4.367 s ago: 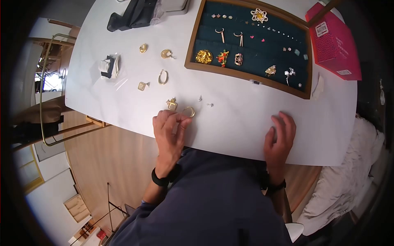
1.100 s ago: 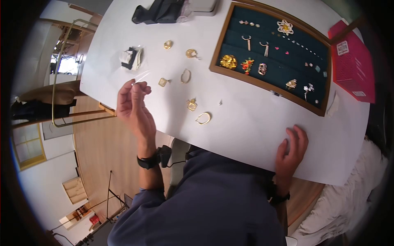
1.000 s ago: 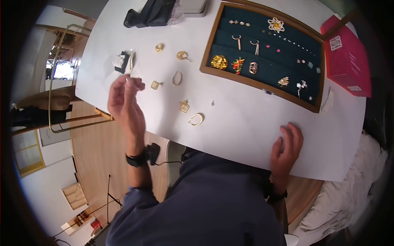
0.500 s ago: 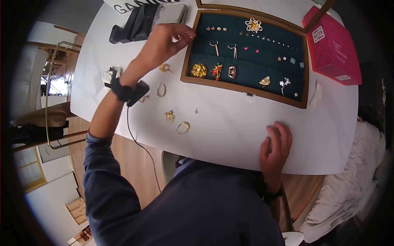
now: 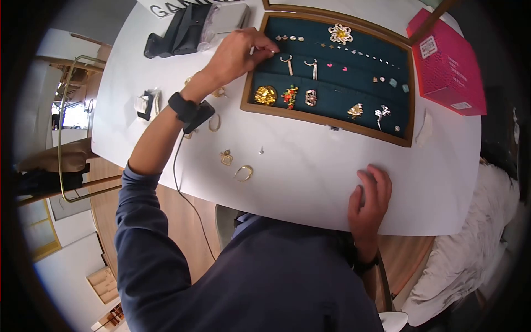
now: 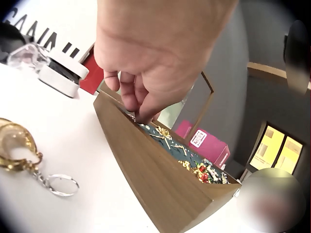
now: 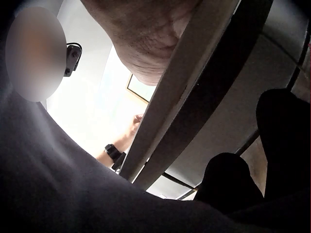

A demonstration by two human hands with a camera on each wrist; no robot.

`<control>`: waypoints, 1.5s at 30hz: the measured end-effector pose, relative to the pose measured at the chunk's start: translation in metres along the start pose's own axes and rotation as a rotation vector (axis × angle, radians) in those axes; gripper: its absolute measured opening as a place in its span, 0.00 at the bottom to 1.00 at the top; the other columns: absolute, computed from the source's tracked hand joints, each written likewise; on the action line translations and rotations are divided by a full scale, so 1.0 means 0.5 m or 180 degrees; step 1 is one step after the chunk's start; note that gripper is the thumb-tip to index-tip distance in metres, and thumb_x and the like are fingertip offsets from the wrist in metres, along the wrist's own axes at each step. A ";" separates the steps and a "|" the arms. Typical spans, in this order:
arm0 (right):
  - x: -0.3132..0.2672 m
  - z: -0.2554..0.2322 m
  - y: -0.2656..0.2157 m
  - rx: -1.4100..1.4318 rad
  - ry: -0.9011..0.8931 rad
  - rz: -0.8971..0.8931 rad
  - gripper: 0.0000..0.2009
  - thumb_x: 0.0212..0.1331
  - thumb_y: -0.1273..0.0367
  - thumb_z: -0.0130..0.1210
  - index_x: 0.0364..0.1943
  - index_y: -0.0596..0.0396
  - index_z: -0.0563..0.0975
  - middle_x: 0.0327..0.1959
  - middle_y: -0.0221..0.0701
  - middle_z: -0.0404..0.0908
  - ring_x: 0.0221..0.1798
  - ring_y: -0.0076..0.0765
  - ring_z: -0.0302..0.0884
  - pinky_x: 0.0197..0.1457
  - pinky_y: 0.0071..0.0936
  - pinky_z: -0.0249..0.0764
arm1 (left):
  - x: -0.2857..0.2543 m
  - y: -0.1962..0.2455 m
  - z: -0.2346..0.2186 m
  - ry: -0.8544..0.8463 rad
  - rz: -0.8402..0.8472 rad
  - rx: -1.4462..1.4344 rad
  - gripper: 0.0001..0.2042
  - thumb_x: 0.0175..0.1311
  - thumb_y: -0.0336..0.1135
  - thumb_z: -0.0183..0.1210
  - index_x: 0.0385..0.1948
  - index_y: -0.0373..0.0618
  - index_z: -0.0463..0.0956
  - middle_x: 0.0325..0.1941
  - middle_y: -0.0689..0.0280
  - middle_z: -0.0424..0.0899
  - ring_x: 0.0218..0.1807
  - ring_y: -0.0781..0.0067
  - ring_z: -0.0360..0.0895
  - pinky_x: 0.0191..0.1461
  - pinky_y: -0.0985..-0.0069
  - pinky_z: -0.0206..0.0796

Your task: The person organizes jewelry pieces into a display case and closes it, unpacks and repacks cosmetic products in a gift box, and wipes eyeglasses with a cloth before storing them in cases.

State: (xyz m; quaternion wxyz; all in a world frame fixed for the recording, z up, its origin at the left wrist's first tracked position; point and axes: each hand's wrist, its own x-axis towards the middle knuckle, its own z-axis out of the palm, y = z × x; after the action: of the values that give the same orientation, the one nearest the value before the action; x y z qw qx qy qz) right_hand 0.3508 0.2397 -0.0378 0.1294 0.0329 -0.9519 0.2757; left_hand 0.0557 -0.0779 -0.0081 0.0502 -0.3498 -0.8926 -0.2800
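My left hand (image 5: 238, 55) reaches over the left edge of the wooden jewelry box (image 5: 287, 117), thumb and fingertips pinching a tiny silver stud earring (image 5: 273, 51) close over the dark green lining. In the left wrist view the fingers (image 6: 127, 94) dip just inside the box wall, hiding most of the stud. A similar stud earring (image 5: 261, 150) lies on the white table, near a gold hoop earring (image 5: 251, 172) and a square gold earring (image 5: 226, 159). My right hand (image 5: 371, 202) rests on the table at the front right, fingers loosely bent and holding nothing.
Inside the box sit rows of jewelry, including a flower brooch (image 5: 340, 34) and a round gold piece (image 5: 265, 95). Behind it the lid stands raised. A pink box (image 5: 451, 72) is on the right, a black pouch (image 5: 185, 30) at the back left. A cable (image 5: 191, 210) trails from my left wrist.
My left hand picked up one of the two studs, lifted it to the left of the table, then carried it over to the box's left side. My right hand stays on the table.
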 end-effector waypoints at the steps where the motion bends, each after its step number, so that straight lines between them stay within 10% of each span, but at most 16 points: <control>1: 0.000 0.000 -0.001 0.0043 0.0007 0.0014 0.16 0.58 0.80 0.54 0.52 0.59 0.80 0.60 0.42 0.75 0.67 0.57 0.69 0.68 0.51 0.69 | 0.000 -0.005 0.000 0.0019 0.0172 0.0109 0.07 0.63 0.24 0.67 0.41 0.43 0.89 0.43 0.60 0.90 0.45 0.61 0.86 0.53 0.66 0.78; 45: -0.002 0.005 0.003 -0.0009 0.0008 0.0004 0.16 0.58 0.79 0.54 0.51 0.59 0.80 0.60 0.42 0.75 0.67 0.57 0.70 0.69 0.53 0.68 | 0.017 -0.041 -0.026 -0.0176 -0.0227 -0.0282 0.08 0.68 0.24 0.64 0.44 0.48 0.90 0.43 0.64 0.91 0.47 0.66 0.84 0.58 0.67 0.75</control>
State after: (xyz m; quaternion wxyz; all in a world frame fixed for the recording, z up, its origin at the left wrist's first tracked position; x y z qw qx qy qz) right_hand 0.3511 0.2396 -0.0407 0.1306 0.0317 -0.9521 0.2746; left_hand 0.0346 -0.0921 -0.0044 0.0000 -0.3273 -0.8923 -0.3110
